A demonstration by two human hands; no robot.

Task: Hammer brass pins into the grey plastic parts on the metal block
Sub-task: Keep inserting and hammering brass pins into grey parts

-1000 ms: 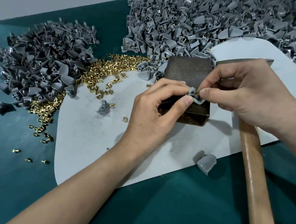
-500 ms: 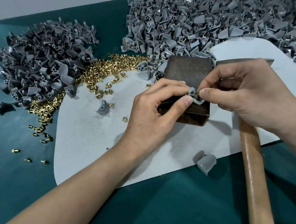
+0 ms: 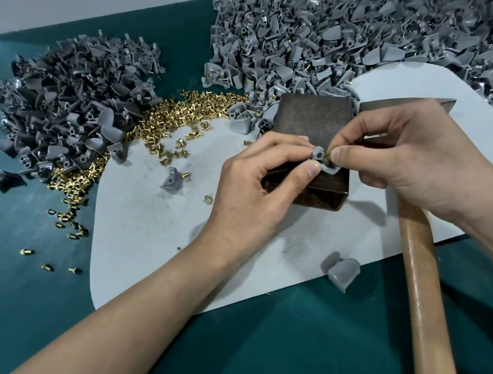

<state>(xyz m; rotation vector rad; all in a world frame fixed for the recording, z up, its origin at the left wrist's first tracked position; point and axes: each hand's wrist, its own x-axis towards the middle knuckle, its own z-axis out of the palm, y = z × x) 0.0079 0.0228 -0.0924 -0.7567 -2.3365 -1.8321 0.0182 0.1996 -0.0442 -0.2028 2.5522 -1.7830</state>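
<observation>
Both hands pinch one grey plastic part (image 3: 323, 162) over the near edge of the metal block (image 3: 314, 116).

The left hand (image 3: 258, 194) grips the part between thumb and curled forefinger. The right hand (image 3: 407, 159) pinches a brass pin (image 3: 327, 154) against the part's top, its other fingers curled under. The block stands on a white mat (image 3: 152, 246). A hammer (image 3: 419, 274) lies under the right hand, its wooden handle pointing near and its head just right of the block. A loose grey part (image 3: 342, 270) sits on the mat's near edge. Farther off are a spread of brass pins (image 3: 185, 110), a left heap of grey parts (image 3: 71, 106) and a larger right heap (image 3: 358, 21).
</observation>
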